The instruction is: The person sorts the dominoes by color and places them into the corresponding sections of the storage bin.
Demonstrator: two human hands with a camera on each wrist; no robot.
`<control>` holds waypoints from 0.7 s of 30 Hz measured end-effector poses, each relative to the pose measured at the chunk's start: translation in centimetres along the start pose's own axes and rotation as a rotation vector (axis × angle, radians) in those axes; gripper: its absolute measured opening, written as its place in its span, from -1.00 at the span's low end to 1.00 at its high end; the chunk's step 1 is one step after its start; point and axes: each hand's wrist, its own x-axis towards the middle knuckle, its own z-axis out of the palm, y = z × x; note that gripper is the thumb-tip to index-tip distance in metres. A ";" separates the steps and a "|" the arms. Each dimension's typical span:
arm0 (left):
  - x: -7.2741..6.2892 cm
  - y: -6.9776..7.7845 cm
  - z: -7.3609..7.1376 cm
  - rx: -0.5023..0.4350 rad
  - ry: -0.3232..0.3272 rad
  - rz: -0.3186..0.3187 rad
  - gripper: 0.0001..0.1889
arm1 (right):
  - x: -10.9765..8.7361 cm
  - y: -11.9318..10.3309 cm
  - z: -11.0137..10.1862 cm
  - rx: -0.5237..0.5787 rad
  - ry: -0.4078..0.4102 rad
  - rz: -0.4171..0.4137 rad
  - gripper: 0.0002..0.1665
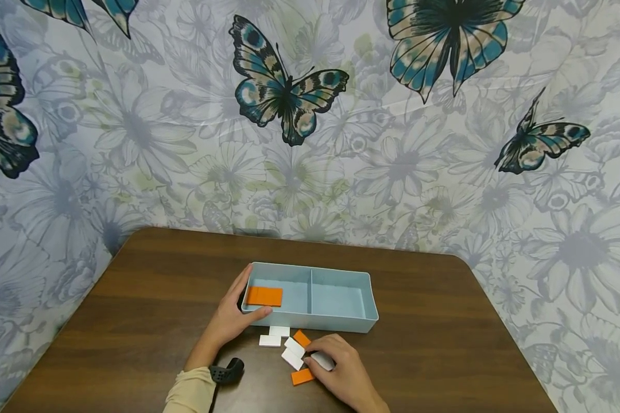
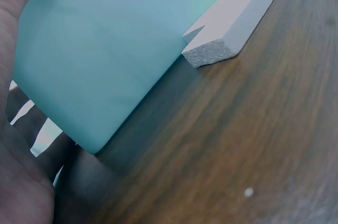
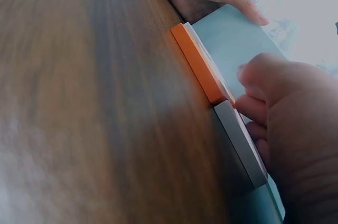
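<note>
A pale blue two-compartment box (image 1: pixel 341 323) stands on the table. My left hand (image 1: pixel 231 315) grips its left end, thumb along the front rim and fingers around the left side. Orange blocks (image 1: pixel 264 296) lie together in the left compartment. In front of the box are several white blocks (image 1: pixel 292 359) and orange blocks (image 1: pixel 302 377). Over the right of this group is my right hand (image 1: pixel 338 364), its fingers bent and thumb apart from them. A white block (image 1: pixel 322 361) shows under that hand. In the right wrist view, the fingers are close beside a grey-looking block (image 3: pixel 240 142); contact is unclear.
The brown wooden table (image 1: pixel 434 321) reaches back to a butterfly-patterned cloth (image 1: pixel 299 189). A black band (image 1: pixel 227 371) is on the left wrist. The box's right compartment (image 1: pixel 338 292) shows its bare floor.
</note>
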 end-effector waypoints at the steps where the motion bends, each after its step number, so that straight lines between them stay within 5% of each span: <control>1: 0.0 0.0 0.0 0.001 0.001 0.003 0.14 | 0.0 0.0 0.0 0.004 0.000 -0.014 -0.77; 10: 0.1 0.3 -0.2 -0.009 -0.004 0.002 0.14 | 0.6 0.3 -0.1 0.032 0.022 -0.054 -0.68; 21: 0.1 0.2 -0.2 -0.025 -0.008 0.011 0.15 | 1.5 0.5 0.1 -0.075 -0.115 -0.005 -0.42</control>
